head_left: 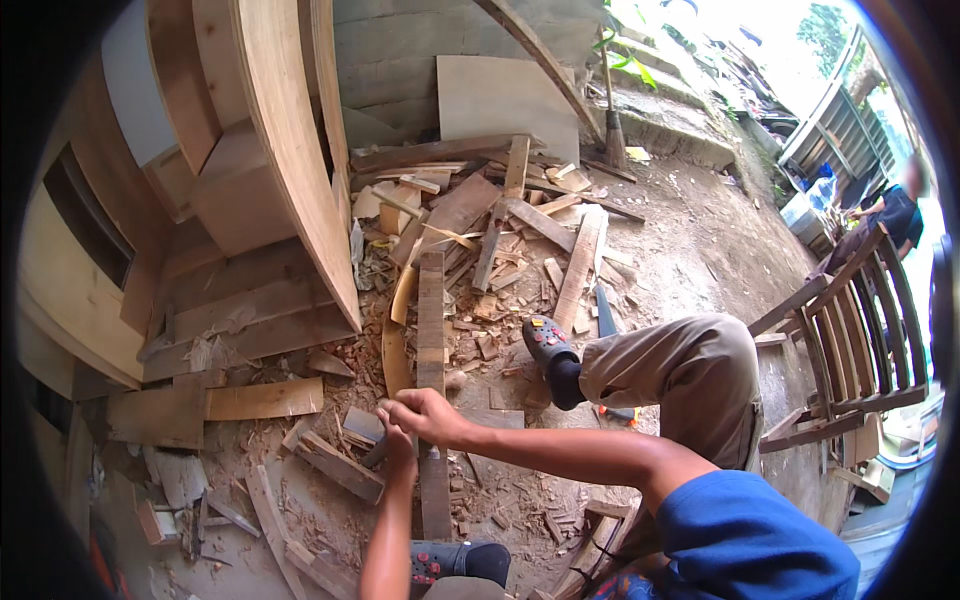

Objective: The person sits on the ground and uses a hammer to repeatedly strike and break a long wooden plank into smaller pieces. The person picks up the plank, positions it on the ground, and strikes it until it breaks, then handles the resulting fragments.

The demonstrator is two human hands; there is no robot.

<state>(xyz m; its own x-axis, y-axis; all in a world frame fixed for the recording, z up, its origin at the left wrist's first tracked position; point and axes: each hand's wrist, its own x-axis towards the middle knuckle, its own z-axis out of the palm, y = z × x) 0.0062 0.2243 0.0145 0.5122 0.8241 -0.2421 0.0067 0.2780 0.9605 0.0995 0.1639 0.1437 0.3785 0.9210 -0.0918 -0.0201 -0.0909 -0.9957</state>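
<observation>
Hands meet at six o'clock: right hand (428, 413) and left hand (398, 445), fingers clamped on long brown wooden plank (431, 320); curved pale wood strip (395, 345) at nine o'clock of it.

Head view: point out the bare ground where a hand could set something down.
Bare dirt lies right of the heap of wood offcuts, toward the slatted wooden chair. Around both hands on the long narrow wooden plank, chips crowd the ground.

No packages, labels, signs or screens show anywhere in this yard. It's all bare wood underfoot, planks and offcuts on dirt. Nothing printed turns up.
</observation>
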